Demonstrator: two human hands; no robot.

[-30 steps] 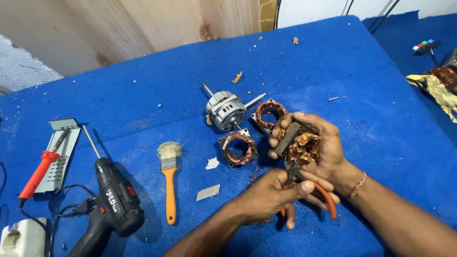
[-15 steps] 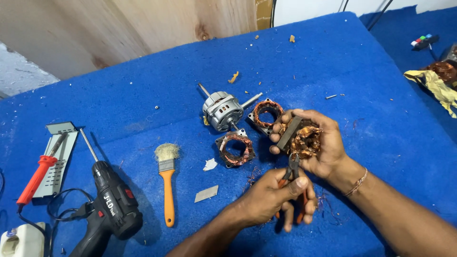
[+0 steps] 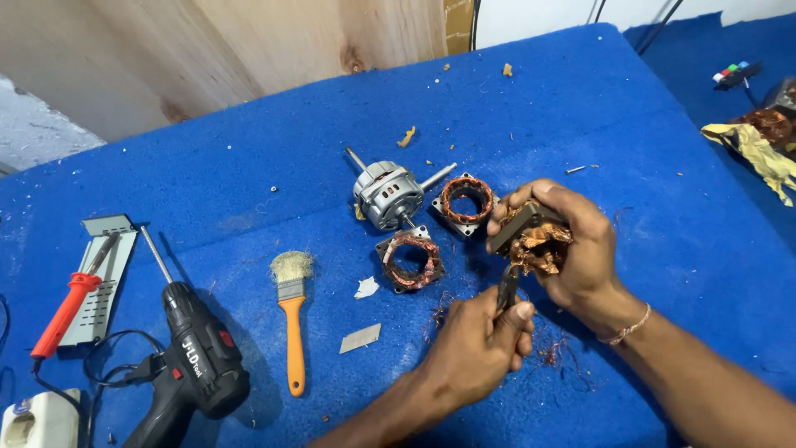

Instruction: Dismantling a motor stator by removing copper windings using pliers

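Gripping a stator core with tangled copper winding, the right hand is closed around it, right of centre above the blue cloth. Left hand sits just near-left of it, fisted on pliers whose dark metal jaws point up and far into the coppery wire. Two more ring-shaped stators and a silvery motor housing lie to the far left.

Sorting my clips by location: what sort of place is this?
Likely a small motor repair bench: a dismantled electric motor, copper-wound stators and a cordless drill lie on a blue cloth-covered table.
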